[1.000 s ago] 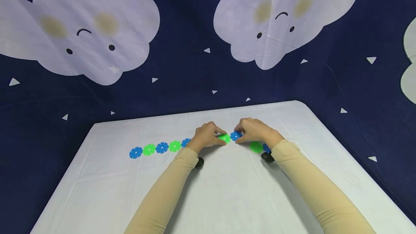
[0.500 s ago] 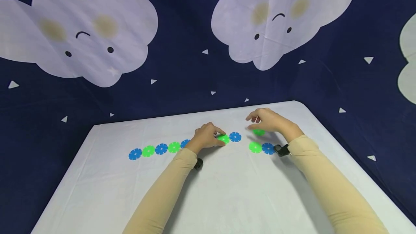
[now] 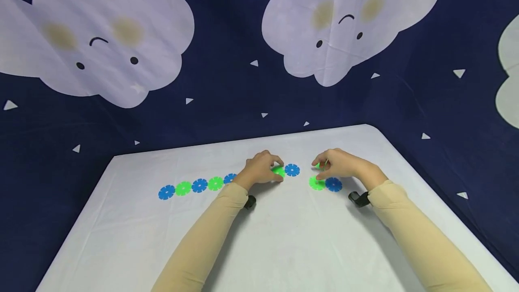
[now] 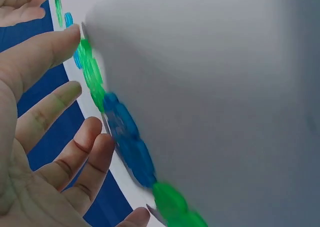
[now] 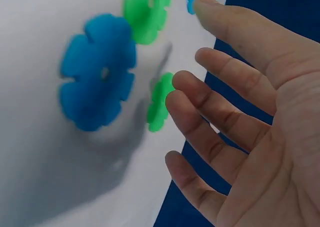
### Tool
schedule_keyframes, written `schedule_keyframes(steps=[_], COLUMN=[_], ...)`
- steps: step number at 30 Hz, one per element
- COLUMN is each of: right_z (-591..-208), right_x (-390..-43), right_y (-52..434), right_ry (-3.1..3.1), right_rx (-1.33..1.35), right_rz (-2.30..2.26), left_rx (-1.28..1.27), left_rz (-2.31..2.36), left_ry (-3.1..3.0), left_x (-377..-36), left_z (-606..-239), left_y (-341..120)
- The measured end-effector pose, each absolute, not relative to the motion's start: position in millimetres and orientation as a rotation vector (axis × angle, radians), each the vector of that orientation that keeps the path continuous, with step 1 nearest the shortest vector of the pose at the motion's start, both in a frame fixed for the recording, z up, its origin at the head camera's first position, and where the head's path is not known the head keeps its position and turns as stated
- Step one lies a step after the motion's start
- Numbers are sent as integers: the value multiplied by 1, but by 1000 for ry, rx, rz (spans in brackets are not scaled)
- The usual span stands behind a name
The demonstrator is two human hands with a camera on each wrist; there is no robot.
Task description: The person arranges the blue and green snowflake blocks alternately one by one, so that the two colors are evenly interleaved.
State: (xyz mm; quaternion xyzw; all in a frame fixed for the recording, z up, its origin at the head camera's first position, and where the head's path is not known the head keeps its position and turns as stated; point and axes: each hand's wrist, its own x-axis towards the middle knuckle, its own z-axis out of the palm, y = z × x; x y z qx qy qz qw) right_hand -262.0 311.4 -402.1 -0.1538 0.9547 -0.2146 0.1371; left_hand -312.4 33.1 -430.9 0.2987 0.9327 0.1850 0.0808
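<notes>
In the head view my left hand (image 3: pixel 259 170) lies over the row, thumb and forefinger either side of a green notched disc (image 3: pixel 278 172). A blue notched disc (image 3: pixel 292 170) adjoins that disc on the right. The left wrist view shows this hand's fingers loosely spread beside the green disc (image 4: pixel 91 74). My right hand (image 3: pixel 338 163) hovers with parted fingers above a partly hidden green disc (image 3: pixel 320 166). Its thumb overlaps a nearer green disc (image 3: pixel 316 184) in view. In the right wrist view the spread fingers grip nothing; the farther green disc (image 5: pixel 159 104) is by them.
Leftward, the row of alternating discs runs to a blue end disc (image 3: pixel 166 192); the left forearm covers part of it. A blue disc (image 3: pixel 334 184) lies beside the nearer green one. The white table (image 3: pixel 284 247) meets a dark blue cloud-patterned backdrop (image 3: pixel 227 57).
My right hand has let go of the blue disc beside the left hand's green disc and moved right, then lowered over the loose green disc. My left hand has stayed nearly in place.
</notes>
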Motion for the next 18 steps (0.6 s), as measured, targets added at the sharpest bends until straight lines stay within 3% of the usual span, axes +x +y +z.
schedule_keyframes(steps=[18], right_z=[-419], right_x=[-242], right_y=[305], right_ry=[2829], right_rx=[-482], right_rz=[-599], left_rx=[773], left_rz=[581], left_ry=[2856], left_x=[-314], left_z=[-438], left_y=[65])
